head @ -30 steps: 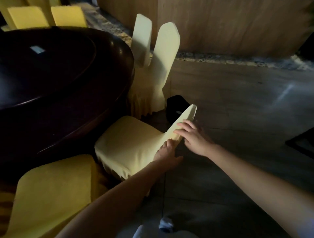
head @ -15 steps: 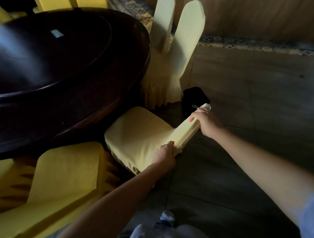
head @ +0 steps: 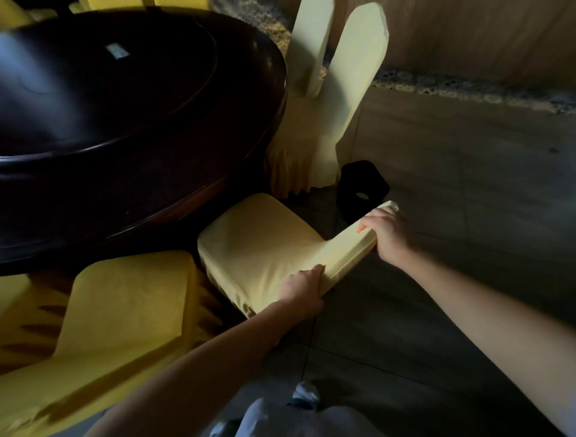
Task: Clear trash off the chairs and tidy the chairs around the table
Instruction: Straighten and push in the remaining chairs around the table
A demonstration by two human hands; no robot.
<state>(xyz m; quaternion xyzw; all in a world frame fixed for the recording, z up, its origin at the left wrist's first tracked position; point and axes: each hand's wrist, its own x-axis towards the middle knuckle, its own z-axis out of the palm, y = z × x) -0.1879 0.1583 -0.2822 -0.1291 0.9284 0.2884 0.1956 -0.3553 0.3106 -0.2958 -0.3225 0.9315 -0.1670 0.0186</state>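
- Yellow-covered chairs, counting four in plain view: gripped chair (head: 258, 246) sitting low in the middle, nearer chair (head: 124, 312) at lower left, two pale chairs (head: 358, 78) standing side by side beyond, backs upright.
- Further yellow tops (head: 180, 2) poking in at the upper edge, cut off; number not tellable.
- Table (head: 249, 103), counting one: dark glossy wood, round, carrying a raised round inner disc (head: 78, 93).
- Card (head: 117, 51), counting one: small, pale, lying on the disc.
- Container, counting one: black bin (head: 363, 187) standing on the grey tiled floor (head: 467, 218) between the gripped chair and the two pale chairs. Showing a pale speck in its opening, too small to identify.
- Hands, counting two, both bare, reaching forward from the lower edge.
- Left hand (head: 300, 288) clamping the near end of the backrest (head: 346, 252), fingers curling over its top edge.
- Right hand (head: 385, 235) clamping the far end of the same backrest, fingers wrapping over the top, just beside the bin.
- Gripped chair lying directly between and ahead of both hands, its seat stretching from the backrest toward the table and ending just beside the table's rim.
- Backing all this: wood-panelled wall (head: 467, 31) with a speckled stone strip (head: 467, 90) running along its foot.
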